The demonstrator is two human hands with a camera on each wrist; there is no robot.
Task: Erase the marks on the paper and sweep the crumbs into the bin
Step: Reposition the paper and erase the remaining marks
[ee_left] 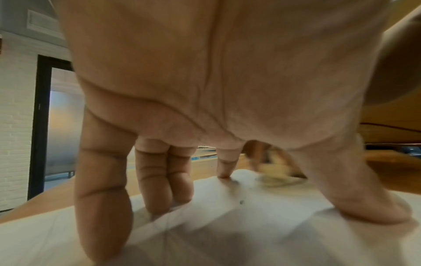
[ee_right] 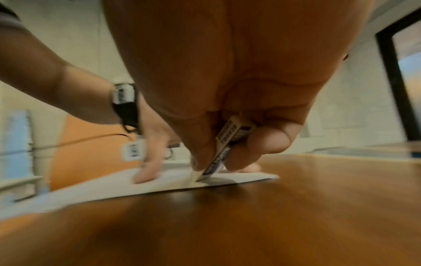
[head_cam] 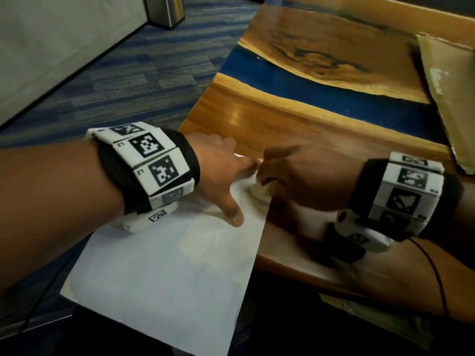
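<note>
A white sheet of paper (head_cam: 169,273) lies over the near left corner of the wooden table (head_cam: 295,119), part of it hanging past the edge. My left hand (head_cam: 221,173) presses on the sheet's far end with spread, straight fingers (ee_left: 102,180). My right hand (head_cam: 295,176) pinches a sleeved eraser (ee_right: 227,144), its tip down on the paper (ee_right: 159,181) near the right edge. The eraser (ee_left: 273,172) shows as a motion blur beyond my left fingers. A small dark mark (ee_left: 241,201) sits on the paper (ee_left: 227,234).
A flattened cardboard piece (head_cam: 449,98) lies at the table's far right. A metal bin (head_cam: 165,10) stands on the blue carpet (head_cam: 115,80) at the far left. A blue resin band (head_cam: 321,86) crosses the tabletop.
</note>
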